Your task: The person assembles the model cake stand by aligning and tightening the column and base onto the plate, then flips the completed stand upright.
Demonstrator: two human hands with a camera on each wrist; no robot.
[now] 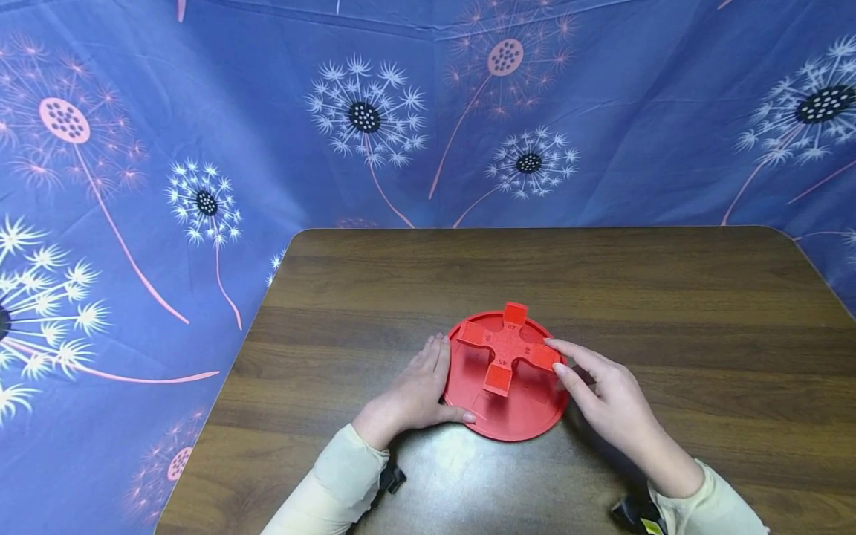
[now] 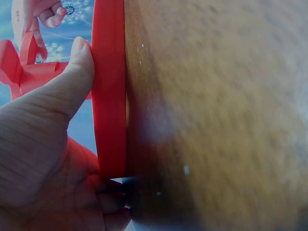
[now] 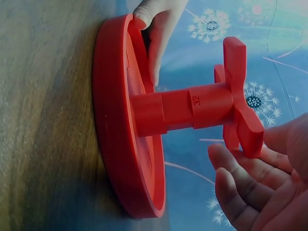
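Observation:
A round red base with a raised rim [image 1: 504, 431] lies on the table. From it rises a red post [image 3: 175, 108] marked 32. On top sits a red four-armed cross-shaped handle [image 1: 506, 345], with small numbers on its arms. My left hand [image 1: 414, 390] holds the base at its left edge, thumb over the front rim and fingers along the side. My right hand [image 1: 611, 394] has thumb and fingertips at the end of the handle's right arm, pinching it. The other fingers hang loosely curled below, in the right wrist view.
The brown wood-grain table [image 1: 702, 334] has rounded far corners. Behind it and to the left hangs a blue cloth [image 1: 267, 96] printed with dandelions. Dark wrist straps [image 1: 393, 477] show at both sleeves.

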